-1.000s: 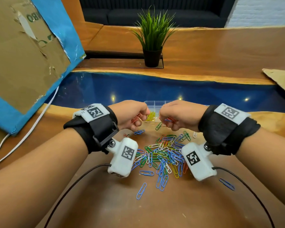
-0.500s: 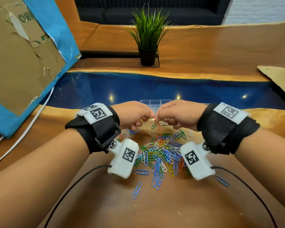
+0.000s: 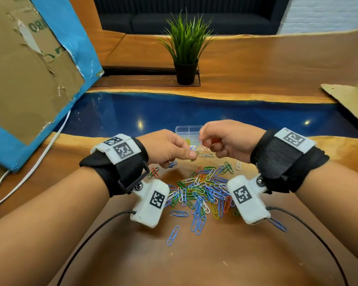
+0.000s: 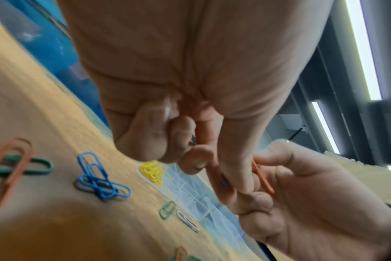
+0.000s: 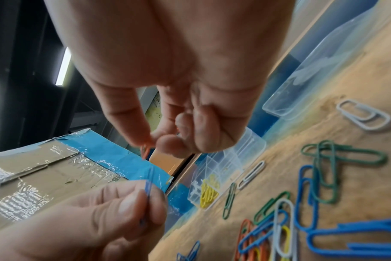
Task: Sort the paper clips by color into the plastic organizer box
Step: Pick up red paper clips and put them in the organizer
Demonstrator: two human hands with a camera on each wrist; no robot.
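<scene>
My left hand [image 3: 191,154] pinches a blue paper clip [image 5: 149,189] between thumb and forefinger, just in front of the clear organizer box [image 3: 183,130]. Close to its right, my right hand [image 3: 204,140] pinches an orange paper clip [image 4: 263,179] a little higher, near the box's front edge. One compartment of the organizer box [image 5: 232,159] holds yellow clips [image 5: 209,192]. The mixed pile of paper clips [image 3: 203,188] lies on the wooden table between my wrists. The two hands almost touch.
Loose clips lie around the pile, such as a blue one [image 3: 173,235] nearer me. The box's clear lid [image 5: 324,70] lies to its right. A cardboard panel with blue tape [image 3: 29,69] leans at the left, and a potted plant [image 3: 185,50] stands behind the blue resin strip.
The hands, pressed together over the clips half a second ago, have drawn slightly apart. The right hand has risen with the orange clip, while the left keeps the blue one.
</scene>
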